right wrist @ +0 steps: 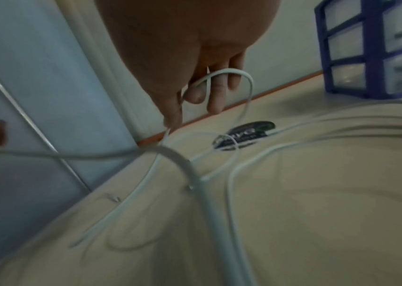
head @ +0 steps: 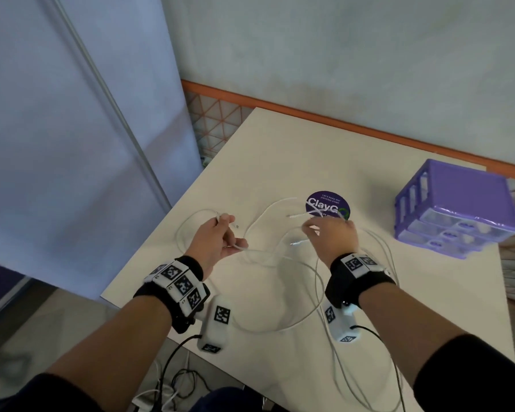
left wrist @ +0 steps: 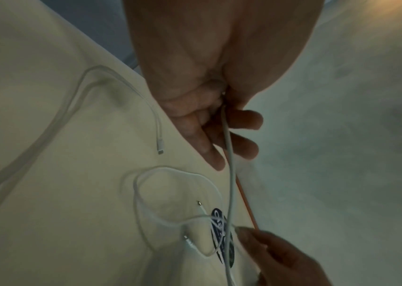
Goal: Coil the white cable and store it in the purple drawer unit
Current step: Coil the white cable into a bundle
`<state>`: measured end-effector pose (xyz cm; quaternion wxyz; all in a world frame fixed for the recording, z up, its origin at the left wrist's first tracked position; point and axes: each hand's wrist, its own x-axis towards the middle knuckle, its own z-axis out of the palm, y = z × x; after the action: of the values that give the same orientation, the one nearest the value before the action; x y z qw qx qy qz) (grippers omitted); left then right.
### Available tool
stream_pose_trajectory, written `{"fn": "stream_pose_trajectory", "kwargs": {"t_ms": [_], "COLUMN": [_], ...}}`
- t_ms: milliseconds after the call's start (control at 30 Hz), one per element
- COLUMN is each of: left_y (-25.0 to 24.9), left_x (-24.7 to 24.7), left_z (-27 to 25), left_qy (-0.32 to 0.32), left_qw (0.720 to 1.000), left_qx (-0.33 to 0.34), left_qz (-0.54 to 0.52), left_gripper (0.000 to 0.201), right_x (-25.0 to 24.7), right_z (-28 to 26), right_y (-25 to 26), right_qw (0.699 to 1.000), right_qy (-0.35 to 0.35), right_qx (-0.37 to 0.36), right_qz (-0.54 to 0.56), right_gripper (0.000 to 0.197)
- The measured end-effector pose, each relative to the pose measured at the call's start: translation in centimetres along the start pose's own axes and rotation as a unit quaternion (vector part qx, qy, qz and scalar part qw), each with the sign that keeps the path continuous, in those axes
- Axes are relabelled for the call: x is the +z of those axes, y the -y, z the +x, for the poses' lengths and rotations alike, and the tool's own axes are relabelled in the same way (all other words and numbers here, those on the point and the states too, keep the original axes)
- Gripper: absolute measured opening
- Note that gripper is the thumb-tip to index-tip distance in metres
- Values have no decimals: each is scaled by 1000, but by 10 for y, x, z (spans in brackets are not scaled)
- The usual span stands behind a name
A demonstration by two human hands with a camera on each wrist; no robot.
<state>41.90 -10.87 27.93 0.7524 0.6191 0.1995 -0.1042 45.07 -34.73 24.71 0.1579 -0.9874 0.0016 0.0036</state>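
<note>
Long white cable (head: pixel 178 233) lies in loose loops across the cream table (head: pixel 280 150); there may be more than one. My left hand (head: pixel 232 233) hovers over the table's left part and pinches a strand (left wrist: pixel 226 131) that runs toward my right hand (head: pixel 318 230). The right hand has a loop of cable (right wrist: pixel 229 72) hooked around its curled fingers (right wrist: pixel 215 96), just in front of a round sticker. A loose connector end (left wrist: pixel 160 150) lies on the table beside the left hand. The purple drawer unit (head: pixel 458 209) stands at the right, all drawers closed (right wrist: pixel 371 48).
A round purple sticker (head: pixel 327 205) is stuck flat on the table beyond the right hand. An orange rail (head: pixel 369 126) runs along the table's far edge below the wall. A grey partition (head: pixel 72 144) stands at the left. Dark cords hang below the near edge (head: pixel 173 370).
</note>
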Motion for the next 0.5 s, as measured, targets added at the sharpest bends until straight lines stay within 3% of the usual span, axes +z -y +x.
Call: {"fn": "stream_pose_trajectory", "kwargs": {"t_ms": [100,233,333,433,500], "left_y": [-10,-18,-21,-30,-36], "left_x": [12,28,40,54,54], "left_z": [-2,-9,-8,-19,-16], "left_qy": [39,103,124,109,85], "left_qw": [999,985,971,958,959], "left_qx": [13,54,67,104,108], "left_qz": [33,129,191,246,248], "left_gripper": [26,32,33,24,22], "right_x": [-22,-41,-51,-76,-73], "right_z": [-5,-18,-16,-25,-19], "right_y": [23,54,65,58,46], "right_qw": [989,966,945,940,959], "right_qy": [32,29,41,-4,-3], "right_qx": [-1,-55,-67,-58,-49], "right_qz": [143,252,317,336,281], "right_gripper": [23,13,23,19,18]}}
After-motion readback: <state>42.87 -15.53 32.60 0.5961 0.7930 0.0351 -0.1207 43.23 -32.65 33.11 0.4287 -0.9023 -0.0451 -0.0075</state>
